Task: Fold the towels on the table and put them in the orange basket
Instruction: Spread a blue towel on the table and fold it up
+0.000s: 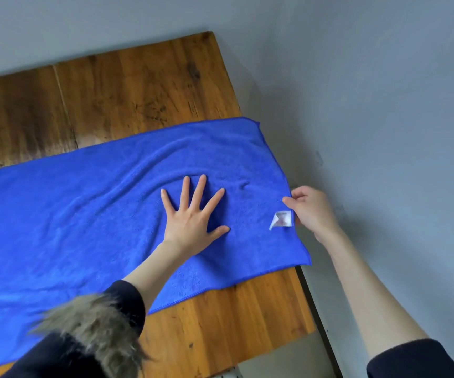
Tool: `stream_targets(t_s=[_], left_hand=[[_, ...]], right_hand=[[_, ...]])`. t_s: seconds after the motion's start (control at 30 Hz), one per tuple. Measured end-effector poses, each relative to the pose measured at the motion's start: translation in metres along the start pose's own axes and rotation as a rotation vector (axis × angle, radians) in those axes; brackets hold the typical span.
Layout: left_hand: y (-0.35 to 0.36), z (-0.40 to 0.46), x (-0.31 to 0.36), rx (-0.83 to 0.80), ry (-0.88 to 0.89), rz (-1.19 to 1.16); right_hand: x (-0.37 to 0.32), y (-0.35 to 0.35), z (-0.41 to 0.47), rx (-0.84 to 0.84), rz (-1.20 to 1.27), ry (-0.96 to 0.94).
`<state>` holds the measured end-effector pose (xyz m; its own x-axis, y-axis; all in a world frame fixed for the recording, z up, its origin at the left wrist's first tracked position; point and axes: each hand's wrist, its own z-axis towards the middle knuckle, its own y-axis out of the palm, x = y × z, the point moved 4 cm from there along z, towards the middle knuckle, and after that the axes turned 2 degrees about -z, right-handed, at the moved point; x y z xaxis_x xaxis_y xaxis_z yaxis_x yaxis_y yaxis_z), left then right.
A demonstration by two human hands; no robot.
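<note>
Lying spread across the wooden table (149, 85), a bright blue towel (70, 214) covers most of the near half of the tabletop, its long side running off the left edge of view and its right end reaching the table's right edge. Soft ripples fan out in the cloth around the middle. The left hand (190, 214) rests flat on the towel with all fingers straight and spread wide, palm down, pressing the fabric to the wood. The right hand (310, 211) is at the towel's right hem, thumb and fingers curled in a pinch on the edge of the cloth, just above a small white label (282, 218) sewn there, which sticks up and folds over. Both forearms are bare, with dark sleeves (411, 358) pushed back; a tuft of brownish fur trim (92, 328) shows blurred at the lower left. Bare wood shows beyond the towel and in front of it at the near right corner. A plain grey wall (384, 77) stands close behind and to the right of the table.
</note>
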<state>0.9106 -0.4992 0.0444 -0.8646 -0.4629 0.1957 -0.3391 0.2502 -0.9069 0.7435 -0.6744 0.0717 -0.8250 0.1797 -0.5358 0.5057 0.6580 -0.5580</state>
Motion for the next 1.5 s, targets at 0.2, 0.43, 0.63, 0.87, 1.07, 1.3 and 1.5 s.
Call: stream_targets(t_s=[0.2,0.43,0.63,0.87,1.07,1.3,1.5], left_hand=[[-0.02,-0.027,0.013,0.197,-0.06,-0.367],[-0.01,-0.059,0.019,0.066,-0.459,-0.968],[0.001,-0.059,0.025,-0.028,-0.507,-0.803],[0.002,-0.06,0.025,-0.108,-0.456,-1.079],[-0.001,-0.083,-0.007,-0.127,-0.477,-1.194],[-0.02,-0.114,-0.05,-0.026,-0.539,-1.265],[-0.048,-0.161,-0.097,0.035,-0.574,-1.251]], right_hand=[[-0.028,0.028,-0.039,0.019,0.121,-0.118],[-0.051,0.064,-0.05,-0.188,0.085,-0.173],[-0.049,0.044,-0.023,0.08,0.001,-0.098],[-0.083,0.022,0.044,0.21,0.275,0.089],[-0.106,0.03,0.063,0.204,0.109,0.027],[-0.152,0.041,0.02,0.318,-0.043,-0.28],[-0.215,0.079,-0.056,0.146,-0.014,-0.501]])
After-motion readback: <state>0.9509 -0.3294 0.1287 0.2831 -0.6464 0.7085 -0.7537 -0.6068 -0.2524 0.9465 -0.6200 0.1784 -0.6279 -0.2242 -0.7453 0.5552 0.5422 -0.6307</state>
